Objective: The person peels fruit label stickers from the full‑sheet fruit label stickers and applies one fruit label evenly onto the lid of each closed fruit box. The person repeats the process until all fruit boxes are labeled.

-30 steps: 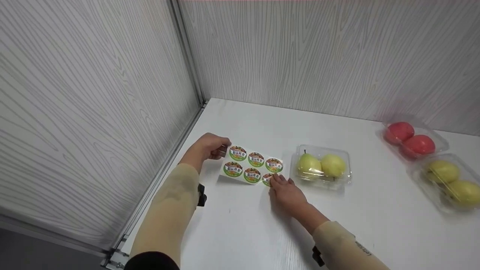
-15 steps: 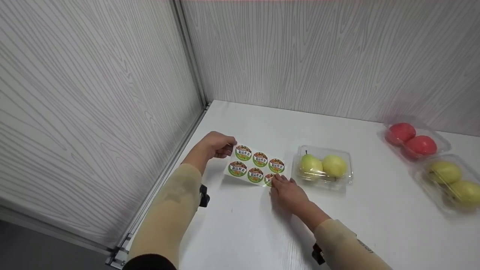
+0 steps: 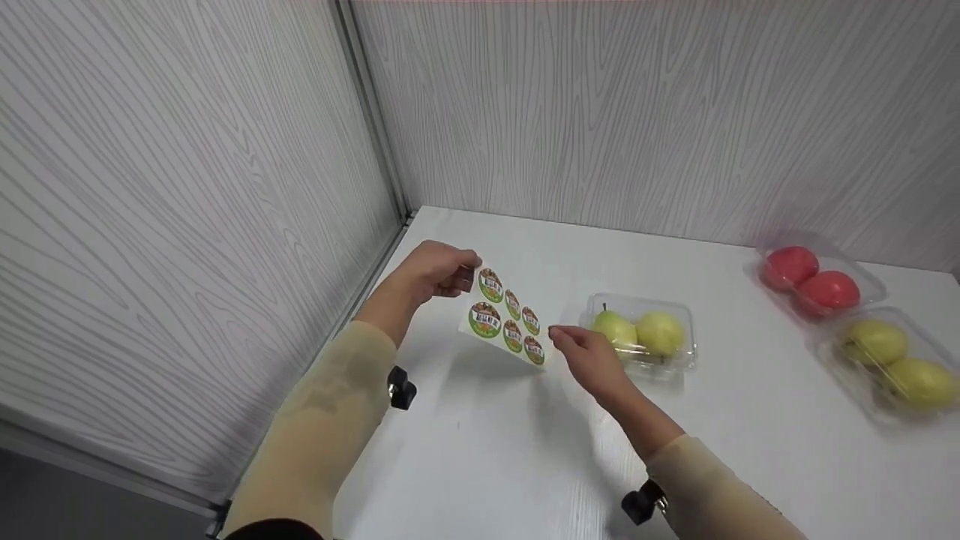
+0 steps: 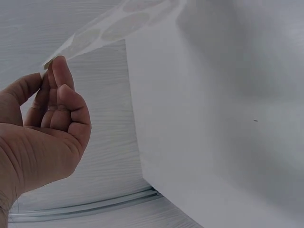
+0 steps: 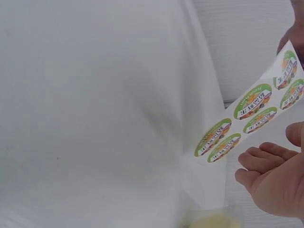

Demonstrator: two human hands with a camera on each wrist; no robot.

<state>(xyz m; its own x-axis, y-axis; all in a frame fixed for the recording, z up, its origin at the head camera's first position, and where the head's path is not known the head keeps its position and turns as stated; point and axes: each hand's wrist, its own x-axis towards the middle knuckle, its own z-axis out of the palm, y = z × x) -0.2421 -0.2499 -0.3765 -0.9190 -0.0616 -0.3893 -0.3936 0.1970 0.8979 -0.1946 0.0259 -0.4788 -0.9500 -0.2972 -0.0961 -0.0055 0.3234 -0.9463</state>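
My left hand pinches the upper left corner of a sheet of round fruit stickers. The sheet is raised off the table and tilted, its green and orange labels facing up to the right. In the left wrist view, thumb and fingers of that hand meet at the corner of the sheet, seen from behind. My right hand is just beside the sheet's right edge. The right wrist view shows its fingers loosely bent and apart from the labels, with the thumb spread away.
A clear clamshell box with two pears stands on the white table, just beyond my right hand. Further right are a box with two red fruits and another with two yellow-green fruits. Wood-grain panels rise at the back and left.
My left hand has lifted the sticker sheet and moved right, tilting it up from the table. The right hand has come off the lower right sticker and risen beside the sheet.
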